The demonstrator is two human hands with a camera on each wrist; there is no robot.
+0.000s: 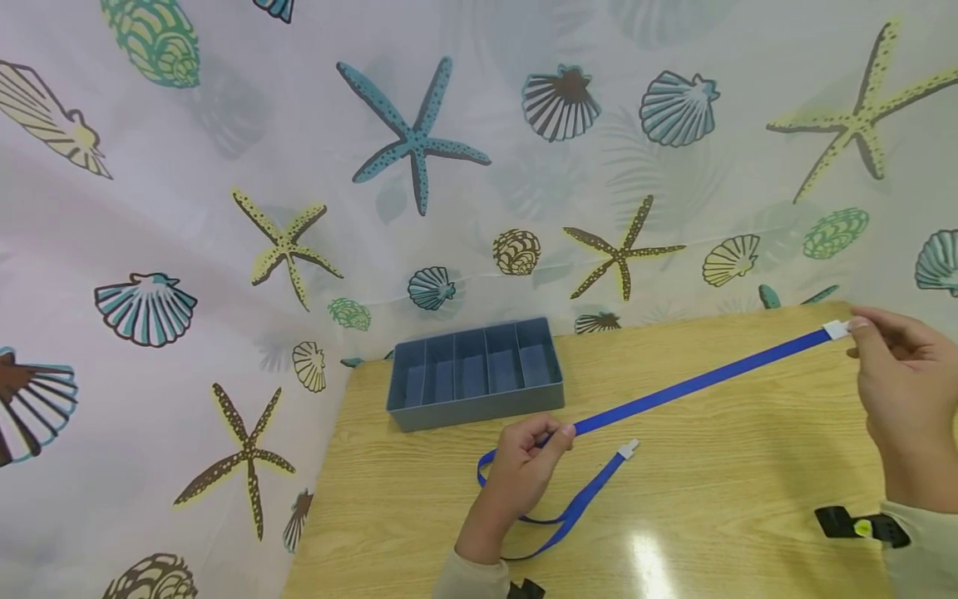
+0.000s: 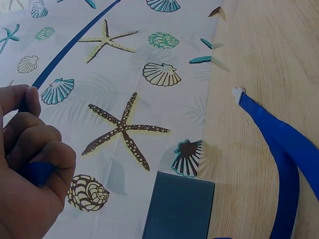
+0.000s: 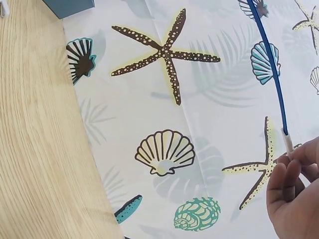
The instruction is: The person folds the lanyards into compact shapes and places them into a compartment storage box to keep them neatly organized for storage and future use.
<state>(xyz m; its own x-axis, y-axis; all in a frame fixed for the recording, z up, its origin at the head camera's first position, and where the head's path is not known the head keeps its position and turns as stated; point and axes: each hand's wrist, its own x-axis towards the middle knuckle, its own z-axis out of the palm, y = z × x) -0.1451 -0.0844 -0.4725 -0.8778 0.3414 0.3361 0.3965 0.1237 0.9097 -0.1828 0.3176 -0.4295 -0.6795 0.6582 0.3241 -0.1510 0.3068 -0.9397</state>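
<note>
A blue lanyard strap (image 1: 703,378) is stretched slantwise above the table between both hands. My right hand (image 1: 909,374) pinches the white plastic clip (image 1: 836,330) at its upper right end, also seen in the right wrist view. At the lower end, my left hand (image 1: 520,470) pinches the strap between thumb and forefinger, and its other fingers curl round more blue band (image 2: 39,173) in the left wrist view. Under and beside that hand, a doubled blue strap (image 1: 587,497) with another white clip (image 1: 629,449) lies on the table. Whether the straps join is hidden behind the left hand.
A grey-blue tray (image 1: 479,409) with several compartments stands near the table's back edge, just beyond the left hand. Behind and to the left hangs a white curtain (image 1: 479,200) printed with shells and starfish. The wood-grain table (image 1: 733,499) extends under both hands.
</note>
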